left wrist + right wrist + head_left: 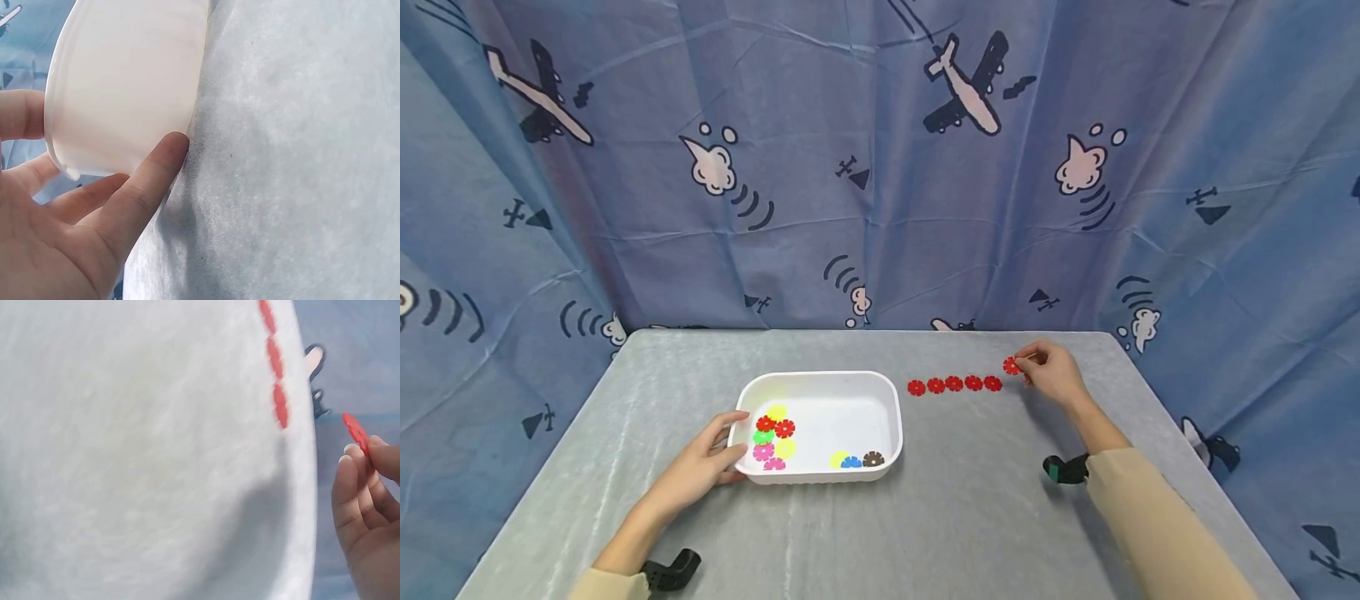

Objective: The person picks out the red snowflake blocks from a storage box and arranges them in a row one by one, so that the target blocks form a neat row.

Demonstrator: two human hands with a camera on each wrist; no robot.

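Observation:
A white plastic tray (820, 477) stands on the table, with several flower-shaped plastic discs in it. My left hand (703, 462) grips the tray's left end; in the left wrist view its fingers (153, 178) lie against the side wall and rim. Between the thumb and fingertips of my right hand (1054, 372) is a red flower-shaped disc (1011, 366), raised above the table and seen nearly edge-on in the right wrist view. Left of that hand lies a row of several red discs (953, 383). A bit of red also shows beneath the right fingers; its kind is unclear.
Red, yellow, green and pink discs (763, 451) cluster at the tray's left, with yellow, blue (851, 462) and brown (873, 458) ones at its lower right. The grey cloth-covered table (970, 517) ends at a blue printed curtain (880, 167). Both wrists carry black devices.

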